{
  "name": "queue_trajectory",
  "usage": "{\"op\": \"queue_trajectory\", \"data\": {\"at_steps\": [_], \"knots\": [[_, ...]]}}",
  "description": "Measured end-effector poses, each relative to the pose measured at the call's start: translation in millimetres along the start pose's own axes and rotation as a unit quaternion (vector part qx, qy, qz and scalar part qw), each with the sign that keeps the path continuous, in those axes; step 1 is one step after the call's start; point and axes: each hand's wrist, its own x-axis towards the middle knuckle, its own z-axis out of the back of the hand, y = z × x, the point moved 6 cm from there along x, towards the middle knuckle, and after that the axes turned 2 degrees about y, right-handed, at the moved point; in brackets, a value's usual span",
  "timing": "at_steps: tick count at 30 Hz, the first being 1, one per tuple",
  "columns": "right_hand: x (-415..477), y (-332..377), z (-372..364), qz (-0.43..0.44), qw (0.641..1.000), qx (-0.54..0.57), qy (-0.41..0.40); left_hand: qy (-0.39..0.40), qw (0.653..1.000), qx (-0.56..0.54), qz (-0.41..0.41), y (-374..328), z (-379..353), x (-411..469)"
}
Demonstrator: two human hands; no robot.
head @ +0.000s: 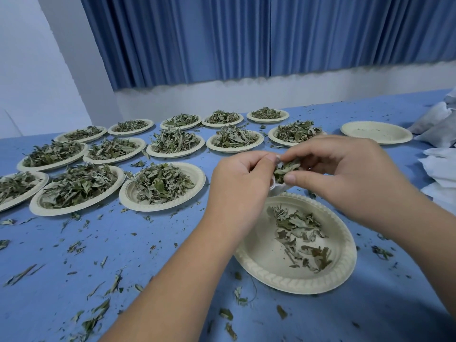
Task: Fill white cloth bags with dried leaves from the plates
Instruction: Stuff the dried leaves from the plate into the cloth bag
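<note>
Above a cream paper plate (249, 257) on the blue surface (61, 243), the left hand (243, 181) grasps a small white cloth bag (277, 187) while the right hand (345, 174) pinches dried green leaves (286, 169) at its mouth.

Shows a pleated blue curtain (246, 33), drawn closed. Just below the curtain, a pale wall strip (246, 95); left of the curtain, a plain white wall (37, 70). In front of the curtain, a blue table (394, 304). Lit softly, evenly.
</note>
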Motion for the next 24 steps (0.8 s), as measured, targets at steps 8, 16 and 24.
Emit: {"op": "queue_trajectory", "data": {"at_steps": [8, 16, 24], "knots": [[-1.6, 7.5, -2.0, 0.043, 0.991, -0.115, -0.045, 0.026, 0.999, -0.037, 0.021, 3.4, -8.7, -0.7], [-2.7, 5.9, -7.8, 0.014, 0.996, -0.090, 0.006, 0.005, 0.999, -0.039, 0.028, 3.4, -6.9, -0.5], [-3.9, 4.9, -4.8, -0.005, 0.997, -0.050, -0.061, 0.015, 0.999, -0.045, 0.016, -0.1, -11.5, -3.2]]}}
